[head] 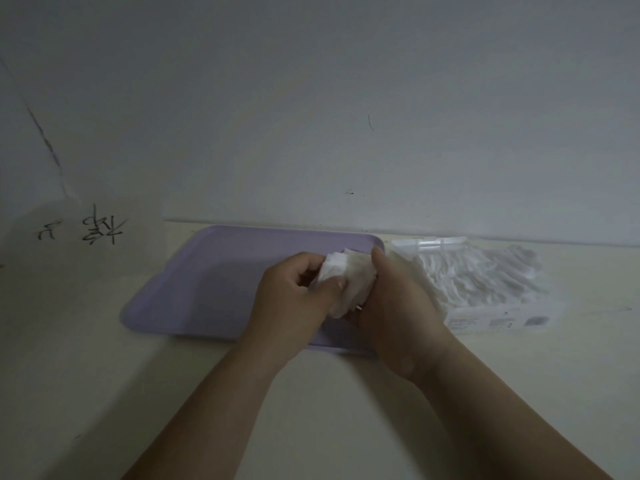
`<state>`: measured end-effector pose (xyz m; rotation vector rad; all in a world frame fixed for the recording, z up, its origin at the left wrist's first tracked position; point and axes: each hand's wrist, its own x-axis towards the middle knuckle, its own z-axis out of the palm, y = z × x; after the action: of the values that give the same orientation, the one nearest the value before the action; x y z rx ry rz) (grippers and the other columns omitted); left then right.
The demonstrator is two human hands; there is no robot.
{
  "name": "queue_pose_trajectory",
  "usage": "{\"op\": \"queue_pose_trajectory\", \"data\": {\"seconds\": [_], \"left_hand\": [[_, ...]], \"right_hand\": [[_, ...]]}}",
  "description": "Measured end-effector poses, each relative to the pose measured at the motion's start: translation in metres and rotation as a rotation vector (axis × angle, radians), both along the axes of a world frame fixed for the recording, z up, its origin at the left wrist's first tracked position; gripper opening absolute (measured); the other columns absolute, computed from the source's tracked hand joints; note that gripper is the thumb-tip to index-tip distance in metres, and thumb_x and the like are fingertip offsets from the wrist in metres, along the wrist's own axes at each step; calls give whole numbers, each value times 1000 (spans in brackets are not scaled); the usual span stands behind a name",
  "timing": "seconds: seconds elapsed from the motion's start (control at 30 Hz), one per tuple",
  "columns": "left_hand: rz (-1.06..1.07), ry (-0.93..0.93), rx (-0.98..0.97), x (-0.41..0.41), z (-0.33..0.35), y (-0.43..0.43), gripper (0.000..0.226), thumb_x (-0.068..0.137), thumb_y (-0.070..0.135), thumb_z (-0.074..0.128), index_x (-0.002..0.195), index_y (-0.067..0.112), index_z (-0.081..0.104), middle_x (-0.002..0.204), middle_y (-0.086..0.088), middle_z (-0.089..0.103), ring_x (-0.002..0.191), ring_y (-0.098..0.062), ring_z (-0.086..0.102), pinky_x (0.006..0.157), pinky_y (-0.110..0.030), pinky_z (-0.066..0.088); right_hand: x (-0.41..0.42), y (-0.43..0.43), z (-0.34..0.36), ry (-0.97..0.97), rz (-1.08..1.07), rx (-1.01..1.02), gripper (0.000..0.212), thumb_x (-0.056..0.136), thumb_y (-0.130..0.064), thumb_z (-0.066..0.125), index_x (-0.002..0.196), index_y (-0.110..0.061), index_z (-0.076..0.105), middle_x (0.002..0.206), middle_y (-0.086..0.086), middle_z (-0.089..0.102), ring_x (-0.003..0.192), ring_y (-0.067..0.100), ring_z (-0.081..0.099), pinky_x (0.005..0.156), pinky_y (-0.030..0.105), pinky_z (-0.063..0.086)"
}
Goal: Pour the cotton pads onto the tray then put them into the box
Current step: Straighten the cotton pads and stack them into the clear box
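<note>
Two bare forearms reach in from the bottom edge and meet over one wad of cotton pads. The left hand and the right hand both grip it. The left fingers curl round its near side with the thumb pressed on top, and the right hand cups its far side. The wad sits over the right part of one pale purple tray; whether it touches the tray I cannot tell.

Just right of the tray stands one clear plastic box, open at the top and crowded with more white pads, too soft and blurred to count. Its raised lid stands at the back, by the wall.

Tray and box lie side by side on a cream worktop, both pushed close to its back edge. One sheet of paper with dark handwritten characters lies at the left, well apart from the hands. Behind everything rises a plain whitish wall, dimly lit, with one dark slanting line at the left and a few small marks.
</note>
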<state>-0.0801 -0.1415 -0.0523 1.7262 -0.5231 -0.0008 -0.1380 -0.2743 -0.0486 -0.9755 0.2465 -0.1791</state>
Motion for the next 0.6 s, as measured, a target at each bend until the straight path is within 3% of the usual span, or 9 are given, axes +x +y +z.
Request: {"op": "queue_pose_trajectory", "data": {"seconds": [0.1,0.27,0.4,0.47,0.53,0.6], "left_hand": [[-11,60,-71,2,3,2,7,86,10,81,90,15,79,84,2,80,72,-8,70,65,-24,55],[-90,232,-202,2,7,5,11,88,10,79,99,11,79,92,-8,82,80,-16,74,66,-26,57],[-93,181,-181,1,6,2,11,87,10,80,98,11,80,90,-8,82,80,-18,74,68,-27,57],[-92,122,-158,0,4,0,7,87,10,80,94,11,81,80,-6,80,66,-14,69,62,-24,54],[-103,89,-155,-3,4,0,4,89,8,78,90,10,81,71,-7,76,57,-9,64,55,-18,50],[-109,79,-150,-2,6,4,8,89,5,77,90,12,81,77,-15,77,64,-14,68,57,-23,53]], "right_hand": [[2,-2,-4,15,-28,-1,55,112,-42,30,121,-6,71,117,14,78,111,25,74,103,42,50],[2,-5,-5,2,-57,7,57,113,-41,31,130,0,67,124,18,76,122,31,69,114,47,47],[1,-3,-2,-17,16,41,69,107,-55,37,131,3,65,127,22,73,126,31,68,120,50,42],[-1,-1,-3,-43,65,-13,75,99,-57,52,135,7,61,131,28,69,130,37,64,119,52,42],[-3,1,-8,-91,77,-172,60,100,-42,62,133,8,61,131,32,67,128,41,64,113,49,50],[-2,1,-11,-133,63,-267,31,105,-18,57,124,4,69,121,26,74,112,30,72,97,36,58]]}}
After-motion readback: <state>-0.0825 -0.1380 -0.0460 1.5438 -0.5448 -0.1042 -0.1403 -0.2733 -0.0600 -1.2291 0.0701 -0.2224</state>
